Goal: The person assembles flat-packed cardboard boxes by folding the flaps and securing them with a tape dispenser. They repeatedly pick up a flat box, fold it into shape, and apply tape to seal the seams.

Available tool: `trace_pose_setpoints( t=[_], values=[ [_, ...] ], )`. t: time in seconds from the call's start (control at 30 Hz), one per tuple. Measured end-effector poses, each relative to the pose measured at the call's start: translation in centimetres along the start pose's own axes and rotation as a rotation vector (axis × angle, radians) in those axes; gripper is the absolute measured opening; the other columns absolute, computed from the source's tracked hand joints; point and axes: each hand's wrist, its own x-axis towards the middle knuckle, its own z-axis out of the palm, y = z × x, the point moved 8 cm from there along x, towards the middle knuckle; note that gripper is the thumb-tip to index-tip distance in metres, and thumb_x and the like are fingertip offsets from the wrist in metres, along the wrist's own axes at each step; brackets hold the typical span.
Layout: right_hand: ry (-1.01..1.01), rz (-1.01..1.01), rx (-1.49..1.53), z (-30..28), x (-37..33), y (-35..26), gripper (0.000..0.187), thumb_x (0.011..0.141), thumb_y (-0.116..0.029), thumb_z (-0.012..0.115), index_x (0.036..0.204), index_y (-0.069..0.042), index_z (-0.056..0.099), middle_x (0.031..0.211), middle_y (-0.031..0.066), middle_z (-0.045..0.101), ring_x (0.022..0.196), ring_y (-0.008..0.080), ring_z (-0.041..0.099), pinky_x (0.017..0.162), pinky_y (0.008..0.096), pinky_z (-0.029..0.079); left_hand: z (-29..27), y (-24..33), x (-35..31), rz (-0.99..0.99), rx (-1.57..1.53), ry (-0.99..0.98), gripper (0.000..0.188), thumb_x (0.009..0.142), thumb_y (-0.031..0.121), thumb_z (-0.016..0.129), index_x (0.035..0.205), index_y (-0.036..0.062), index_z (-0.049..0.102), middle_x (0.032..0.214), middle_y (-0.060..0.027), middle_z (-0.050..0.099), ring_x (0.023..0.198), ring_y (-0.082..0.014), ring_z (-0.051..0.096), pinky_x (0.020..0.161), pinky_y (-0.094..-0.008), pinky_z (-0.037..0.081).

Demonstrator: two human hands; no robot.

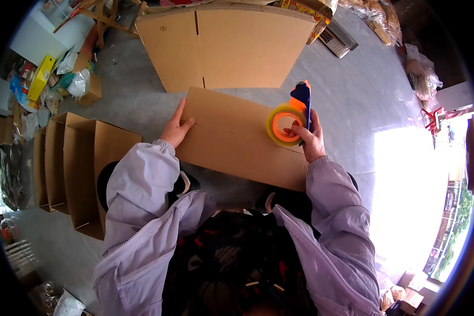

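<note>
A closed brown cardboard box (226, 134) lies slightly slanted in front of me, over my feet. My left hand (177, 127) holds its left end, thumb on the top face and fingers along the edge. At the box's right end, my right hand (314, 141) is closed round a blue and orange tape dispenser (301, 96). The dispenser's roll of yellowish tape (270, 126) has an orange core and sits over the top face near that end. The dispenser's head points away from me. Whether tape is stuck on the box I cannot tell.
A stack of flat cardboard (231, 50) stands just beyond the box. Several open cardboard boxes (79, 174) are nested on the grey floor (353, 105) at my left. Bags and cartons, including a yellow box (41, 77), lie far left. Plastic-wrapped bundles (382, 26) lie far right.
</note>
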Motion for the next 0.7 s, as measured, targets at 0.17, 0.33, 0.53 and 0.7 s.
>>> trace_pose_setpoints(
  t=[0.17,0.33,0.53,0.7],
  values=[
    [-0.258,-0.279,-0.526,3.8,-1.6,-4.8,0.062,0.067,-0.012,0.074,0.123,-0.002,0.048,0.099,0.0120,0.063,0.090,0.0257,0.066,0.085,0.0335,0.049,-0.3,-0.2,-0.1,0.040,0.064,0.020,0.070,0.093,0.020,0.057,0.152,0.0159,0.020,0.153,-0.0111,0.033,0.139,-0.0246,0.033,0.111,-0.0318,0.029],
    [-0.481,-0.408,-0.935,6.8,-3.3,-3.5,0.062,0.064,-0.011,0.073,0.120,-0.005,0.049,0.094,0.0221,0.063,0.089,0.0396,0.064,0.076,0.0426,0.052,-0.3,-0.6,0.3,0.043,-0.021,-0.007,0.070,0.092,0.019,0.057,0.152,0.0161,0.021,0.152,-0.0111,0.034,0.139,-0.0242,0.035,0.111,-0.0314,0.030],
    [-0.468,-0.470,-0.914,7.8,-2.8,-4.9,0.060,0.065,-0.013,0.072,0.119,-0.005,0.049,0.090,0.0216,0.063,0.086,0.0400,0.064,0.075,0.0428,0.052,-0.5,-0.5,0.2,-0.006,-0.015,-0.003,0.070,0.091,0.019,0.056,0.152,0.0169,0.022,0.150,-0.0124,0.039,0.135,-0.0247,0.040,0.109,-0.0315,0.033],
    [-0.491,-0.425,-0.966,8.2,-2.9,-3.8,0.057,0.066,-0.015,0.072,0.117,-0.005,0.050,0.092,0.0204,0.064,0.087,0.0398,0.064,0.075,0.0435,0.052,-1.4,0.1,-0.4,0.061,0.138,0.138,0.063,0.091,0.022,0.059,0.148,0.0149,0.032,0.145,-0.0126,0.045,0.134,-0.0253,0.042,0.107,-0.0332,0.035]
  ],
)
